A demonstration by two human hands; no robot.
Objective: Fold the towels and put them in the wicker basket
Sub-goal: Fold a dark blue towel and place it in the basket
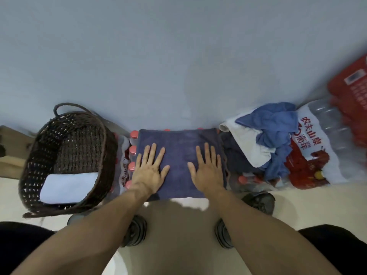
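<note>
Over on the left of the frame I've got the wicker basket [67, 159], dark brown weave with a loop handle at the top, and inside it one folded white towel [68, 186] lies flat near the lower rim. Just right of the basket there's a row of red bottle caps [132, 151] poking out from under plastic wrap, looks like a shrink-wrapped bottle pack [124, 171] with some red print on it that I can't read.

Center of the frame is the dark blue towel [179, 155], spread flat on top of those bottles. My left hand [150, 171] sits on its left side, palm down, fingers straight and fanned out, gripping nothing. My right hand [206, 171] does the same on the right side, flat and pressing, nothing pinched.

Right of center there's a heap of unfolded towels [264, 135], a lighter blue one bunched on top, a white one under it, a dark one lowest. They sit against another bottle pack [315, 147] whose wrap reads 农夫山泉 in red, plus 周年 and tiny "1996-2026" I think, with a red horse-like graphic. At the far right edge a red package [351, 90] is too blurred to read.

Lower middle, shoes [136, 232] on pale floor.
</note>
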